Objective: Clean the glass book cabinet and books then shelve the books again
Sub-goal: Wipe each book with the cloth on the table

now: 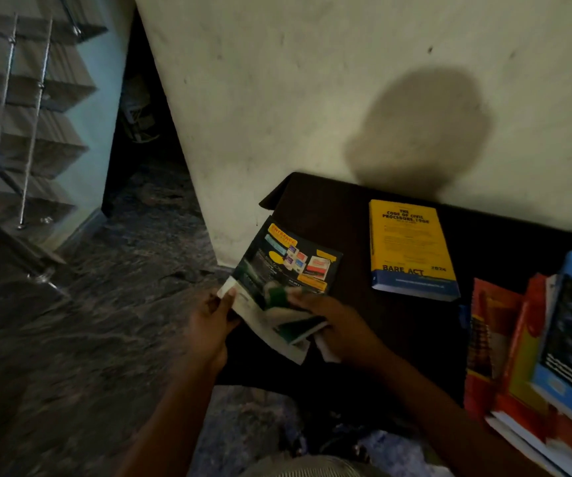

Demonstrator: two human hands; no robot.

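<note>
Dark-covered, the paperback book (288, 263) is held tilted over the table's (346, 215) 9 o'clock edge, left hand (208, 325) pinching its near corner to steady it, right hand (336, 325) clamped on a cloth (327, 351) against the cover, evidently for wiping; the book stack (518, 339) sits at 3 o'clock.

Left hand (208, 325) pinches the near left corner of a dark paperback book (288, 266) with yellow, blue and red printed panels on its cover, held tilted over the end of the dark brown table (329, 208). Right hand (336, 328) clutches a white and green cloth (327, 351) against the book's near right edge; it's blurred there. Just beyond that right-hand grip, a thick yellow book (411, 242) with a blue band lies flat on the table. Further right of the grip sits a stack of red, orange and blue books (518, 356).
</note>
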